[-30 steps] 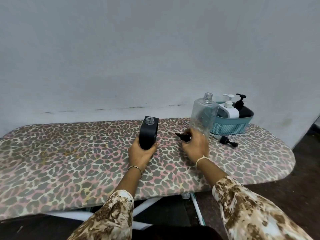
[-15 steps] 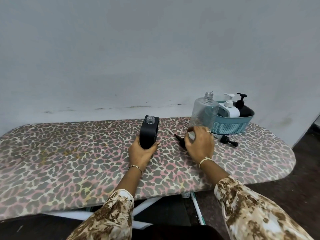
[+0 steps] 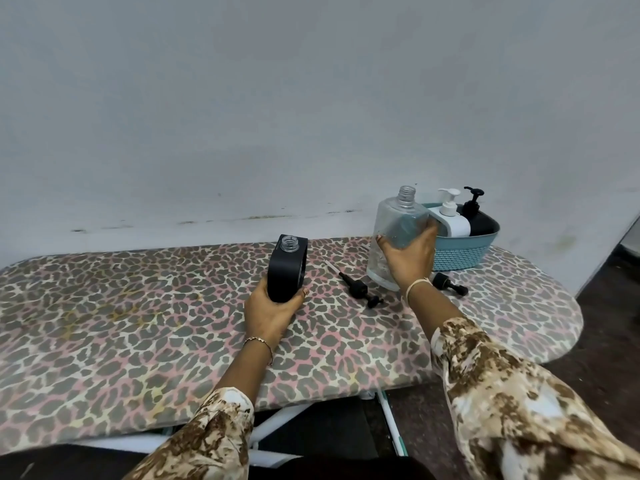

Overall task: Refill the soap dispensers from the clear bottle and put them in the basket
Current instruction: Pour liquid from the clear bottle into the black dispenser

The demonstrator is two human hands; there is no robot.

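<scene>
A black soap dispenser (image 3: 288,265) stands upright on the leopard-print board (image 3: 138,323), its neck uncapped. My left hand (image 3: 272,311) grips its lower part. My right hand (image 3: 410,259) grips the clear bottle (image 3: 396,233), which is uncapped and stands tilted slightly left by the basket. The black pump head (image 3: 358,289) lies on the board between the two. A teal basket (image 3: 460,251) at the back right holds a white dispenser (image 3: 452,218) and a black dispenser (image 3: 476,216), both with pumps on.
A second black cap (image 3: 448,284) lies on the board just right of my right wrist, in front of the basket. A plain wall rises right behind the board. The board's rounded end is at the right, with dark floor beyond it.
My right hand let go of the black pump head, which now lies on the board, and moved up to grip the clear bottle. My left hand stayed on the black dispenser.
</scene>
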